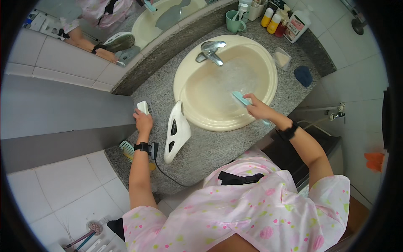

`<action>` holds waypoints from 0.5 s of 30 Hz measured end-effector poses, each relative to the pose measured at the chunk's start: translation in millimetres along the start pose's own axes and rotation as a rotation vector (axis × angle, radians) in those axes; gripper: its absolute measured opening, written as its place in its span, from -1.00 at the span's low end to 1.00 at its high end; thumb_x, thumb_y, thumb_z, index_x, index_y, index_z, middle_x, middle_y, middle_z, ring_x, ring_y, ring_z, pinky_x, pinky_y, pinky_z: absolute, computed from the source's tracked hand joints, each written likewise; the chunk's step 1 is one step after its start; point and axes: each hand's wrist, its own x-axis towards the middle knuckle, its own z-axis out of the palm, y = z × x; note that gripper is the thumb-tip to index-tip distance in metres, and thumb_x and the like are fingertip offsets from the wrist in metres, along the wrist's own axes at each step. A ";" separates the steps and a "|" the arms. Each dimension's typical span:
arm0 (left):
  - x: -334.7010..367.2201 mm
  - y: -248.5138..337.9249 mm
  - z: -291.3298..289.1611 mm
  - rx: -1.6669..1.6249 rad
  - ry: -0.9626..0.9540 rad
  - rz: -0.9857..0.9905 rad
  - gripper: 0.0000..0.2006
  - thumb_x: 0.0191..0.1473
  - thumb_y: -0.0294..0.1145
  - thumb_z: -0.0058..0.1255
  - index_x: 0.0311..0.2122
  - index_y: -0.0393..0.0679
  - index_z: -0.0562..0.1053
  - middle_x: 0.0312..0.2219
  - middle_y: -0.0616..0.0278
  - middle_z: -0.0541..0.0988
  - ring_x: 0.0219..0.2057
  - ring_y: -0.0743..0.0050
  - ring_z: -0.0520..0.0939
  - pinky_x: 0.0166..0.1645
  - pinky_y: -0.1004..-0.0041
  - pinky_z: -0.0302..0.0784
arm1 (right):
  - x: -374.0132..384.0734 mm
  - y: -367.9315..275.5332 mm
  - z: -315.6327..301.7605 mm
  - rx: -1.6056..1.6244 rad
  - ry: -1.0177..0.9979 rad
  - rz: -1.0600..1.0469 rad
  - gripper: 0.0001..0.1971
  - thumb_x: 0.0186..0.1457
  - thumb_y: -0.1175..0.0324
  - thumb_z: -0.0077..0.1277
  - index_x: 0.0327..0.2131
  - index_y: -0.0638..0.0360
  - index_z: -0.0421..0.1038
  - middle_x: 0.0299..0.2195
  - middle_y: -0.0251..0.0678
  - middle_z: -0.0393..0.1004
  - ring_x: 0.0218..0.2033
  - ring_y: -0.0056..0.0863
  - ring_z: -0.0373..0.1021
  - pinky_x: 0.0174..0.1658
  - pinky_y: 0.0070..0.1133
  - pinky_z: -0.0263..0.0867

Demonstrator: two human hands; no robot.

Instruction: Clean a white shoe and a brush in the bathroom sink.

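Observation:
My right hand [260,110] is closed round a light-blue scrubbing brush [240,98], whose head is over the cloudy water [235,80] in the cream sink [268,54]. At the counter's left side, my left hand [144,122] has its fingers round a white bar of soap [143,106], which sits at a clear dish. Between my hands, a white shoe-like piece [178,134] with dark oval openings leans against the sink's front left rim. What is inside it is hidden.
A chrome faucet [210,51] stands at the sink's back. A green cup [235,22], yellow bottles [273,23] and a white bottle [297,26] line the back. A soap dish [282,58] and dark-blue sponge [303,76] lie right. Near my left forearm is a green comb [126,148].

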 end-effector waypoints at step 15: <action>-147.1 -21.7 -82.9 -1.117 -0.358 -0.091 -0.53 -0.10 -0.64 -0.20 0.02 -0.41 0.23 -0.28 0.01 0.50 -0.28 0.25 0.60 -0.23 0.26 0.56 | 154.8 74.3 34.2 -1.171 -0.041 -0.208 -0.77 0.02 0.47 -0.09 -0.24 0.29 0.49 -0.30 -0.01 0.54 -0.28 -0.12 0.50 -0.22 -0.36 0.42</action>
